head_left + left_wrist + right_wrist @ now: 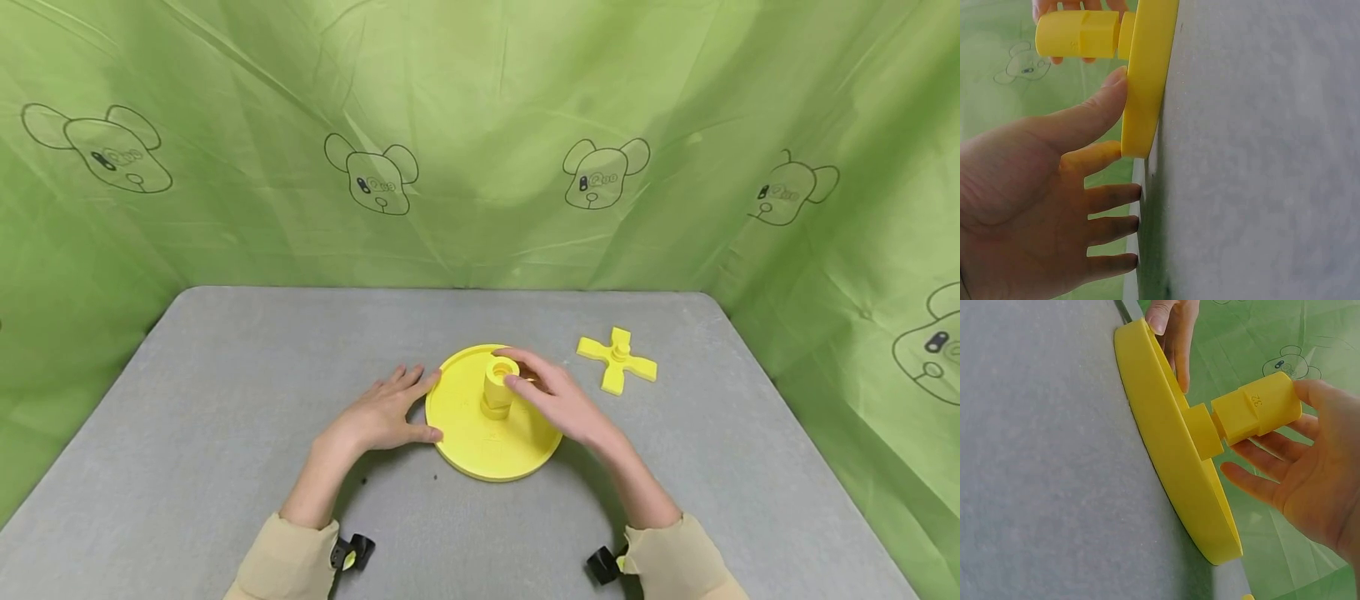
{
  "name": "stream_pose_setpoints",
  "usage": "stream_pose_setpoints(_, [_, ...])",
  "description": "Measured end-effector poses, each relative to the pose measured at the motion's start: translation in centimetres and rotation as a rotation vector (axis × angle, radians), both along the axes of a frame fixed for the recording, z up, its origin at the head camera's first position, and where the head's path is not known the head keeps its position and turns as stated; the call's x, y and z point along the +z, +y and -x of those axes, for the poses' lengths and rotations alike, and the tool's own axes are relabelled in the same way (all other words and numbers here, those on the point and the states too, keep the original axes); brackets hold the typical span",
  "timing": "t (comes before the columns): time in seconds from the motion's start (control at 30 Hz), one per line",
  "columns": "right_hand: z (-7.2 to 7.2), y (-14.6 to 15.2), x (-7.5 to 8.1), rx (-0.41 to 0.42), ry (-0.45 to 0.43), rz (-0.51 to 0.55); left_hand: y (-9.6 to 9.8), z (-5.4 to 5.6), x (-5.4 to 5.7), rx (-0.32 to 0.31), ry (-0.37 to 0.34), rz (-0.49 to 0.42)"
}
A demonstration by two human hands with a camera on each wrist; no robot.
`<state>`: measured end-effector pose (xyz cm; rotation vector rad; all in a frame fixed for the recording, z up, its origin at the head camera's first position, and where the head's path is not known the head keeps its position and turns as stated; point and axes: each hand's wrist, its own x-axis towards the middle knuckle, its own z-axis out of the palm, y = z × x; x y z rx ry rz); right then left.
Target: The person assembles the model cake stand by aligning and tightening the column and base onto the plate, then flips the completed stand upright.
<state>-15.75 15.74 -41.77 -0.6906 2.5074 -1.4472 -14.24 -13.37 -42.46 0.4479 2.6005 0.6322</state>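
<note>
A round yellow disc [465, 437] with a raised rim lies on the table. My left hand [382, 414] is at its left side, fingers spread and straight, with the thumb and index fingertip at the rim. In the left wrist view the other left fingertips reach down to the tabletop. My right hand [562, 402] pinches a yellow hollow post [495, 387], thumb on its near side and fingers behind. Seen from the right wrist, the post, marked 32, tilts against the short round stub [1202, 431] at the disc's middle.
To the right of the disc and farther back, a yellow cross-shaped piece [617, 367] with a stud in its centre lies on the grey table [262, 375]. Green curtains [480, 242] with bear outlines hang along the back and sides.
</note>
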Motion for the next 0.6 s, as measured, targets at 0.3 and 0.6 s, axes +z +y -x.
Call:
stream_pose_setpoints(0.3, [0.13,-0.04,-0.19,-0.016,0.017,0.002,0.04,0.04,0.04,-0.004,0.004,-0.002])
stream_pose_setpoints(0.6, [0.03,0.06,-0.19,-0.029,0.017,-0.035,0.08,0.06,-0.05,-0.006,0.01,0.0])
